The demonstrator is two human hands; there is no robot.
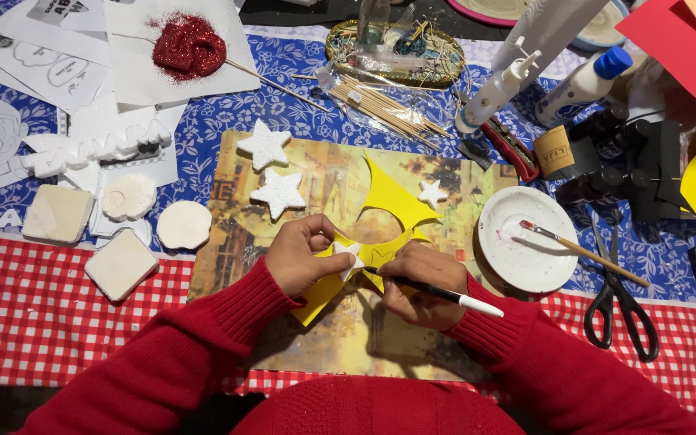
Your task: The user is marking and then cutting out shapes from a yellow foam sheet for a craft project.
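My left hand (300, 256) presses a small white foam star (349, 253) down onto a sheet of yellow foam (388, 201) with star-shaped cut-outs. My right hand (422, 283) grips a black pen with a white end (445, 294), its tip touching the yellow sheet at the small star's edge. Both hands rest over a printed picture mat (332, 338). Two larger white foam stars (266, 145) (280, 192) and one tiny star (432, 192) lie on the mat beyond my hands. Both sleeves are red knit.
A white plate (525, 250) with a paintbrush (582, 251) sits right of my hands, black scissors (622, 310) beside it. Glue bottles (497, 89), wooden skewers (388, 109), a red glitter shape (188, 47), foam blocks (121, 263) and paper templates (50, 64) crowd the far table.
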